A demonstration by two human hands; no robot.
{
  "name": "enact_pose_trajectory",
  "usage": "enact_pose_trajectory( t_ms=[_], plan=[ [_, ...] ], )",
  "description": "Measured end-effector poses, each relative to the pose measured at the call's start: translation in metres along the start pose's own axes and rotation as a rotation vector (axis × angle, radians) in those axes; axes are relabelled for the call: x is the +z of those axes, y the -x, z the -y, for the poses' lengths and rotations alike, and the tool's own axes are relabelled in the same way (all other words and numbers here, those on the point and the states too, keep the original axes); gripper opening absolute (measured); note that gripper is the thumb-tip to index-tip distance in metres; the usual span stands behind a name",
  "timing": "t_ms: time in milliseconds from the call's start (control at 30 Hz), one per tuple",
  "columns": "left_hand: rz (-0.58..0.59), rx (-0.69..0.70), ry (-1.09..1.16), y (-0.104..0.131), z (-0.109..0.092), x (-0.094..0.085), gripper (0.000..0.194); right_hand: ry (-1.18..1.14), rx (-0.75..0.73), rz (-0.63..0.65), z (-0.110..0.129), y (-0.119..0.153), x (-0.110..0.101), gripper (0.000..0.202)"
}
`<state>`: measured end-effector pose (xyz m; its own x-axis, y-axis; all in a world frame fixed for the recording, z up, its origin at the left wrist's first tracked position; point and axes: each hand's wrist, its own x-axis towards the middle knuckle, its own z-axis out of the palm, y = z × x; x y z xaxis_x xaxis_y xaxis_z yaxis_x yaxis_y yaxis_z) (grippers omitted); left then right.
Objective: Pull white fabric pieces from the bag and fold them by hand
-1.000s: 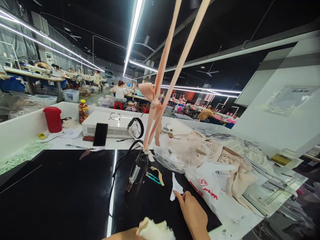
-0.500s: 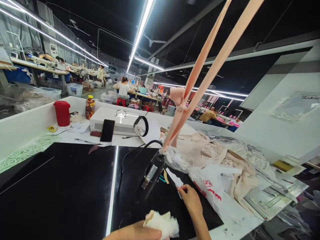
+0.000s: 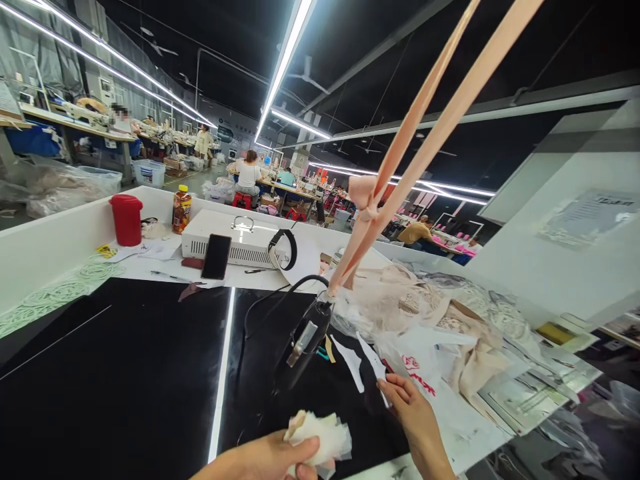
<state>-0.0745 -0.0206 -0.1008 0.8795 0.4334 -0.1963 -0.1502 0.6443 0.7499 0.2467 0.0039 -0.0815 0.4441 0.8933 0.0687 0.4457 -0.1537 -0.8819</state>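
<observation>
My left hand [image 3: 280, 457] is closed round a wad of thin cream fabric pieces [image 3: 323, 437] low in the view. To its right, my right hand [image 3: 407, 403] pinches the lower end of a white curved piece [image 3: 371, 357]. Another white piece [image 3: 350, 363] lies alongside on the black mat [image 3: 150, 373], with a narrow tan piece [image 3: 329, 349] at its left. Teal scissor-like handles [image 3: 323, 353] show partly beside a black handheld tool [image 3: 310, 333], which hangs from a knotted peach strap [image 3: 367, 213].
Clear plastic bags with beige fabric [image 3: 415, 300] and a white bag with red print [image 3: 415, 367] lie on the right. Behind the mat are a phone [image 3: 217, 257], a white metal box [image 3: 240, 240], a bottle [image 3: 181, 210] and a red bin [image 3: 126, 220]. People sit at distant benches.
My right hand has moved right and now pinches a second white piece; the first lies free on the mat. My left hand still holds the wad, its fingers slightly shifted.
</observation>
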Motion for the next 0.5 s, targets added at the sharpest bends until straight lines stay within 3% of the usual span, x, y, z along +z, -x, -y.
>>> enact_pose_trajectory(
  t_ms=[167, 367, 500],
  plan=[
    [-0.032, 0.059, -0.11, -0.007, 0.004, -0.01, 0.07, 0.041, 0.019, 0.014, -0.005, -0.019, 0.026, 0.023],
    [-0.069, 0.078, -0.194, -0.024, 0.013, -0.024, 0.087, 0.235, -0.066, 0.027, 0.003, -0.025, 0.049, 0.021],
    [-0.058, 0.065, -0.207, -0.029, 0.015, -0.029, 0.083, 0.269, -0.108, 0.01, 0.01, -0.022, 0.052, 0.021]
  ],
)
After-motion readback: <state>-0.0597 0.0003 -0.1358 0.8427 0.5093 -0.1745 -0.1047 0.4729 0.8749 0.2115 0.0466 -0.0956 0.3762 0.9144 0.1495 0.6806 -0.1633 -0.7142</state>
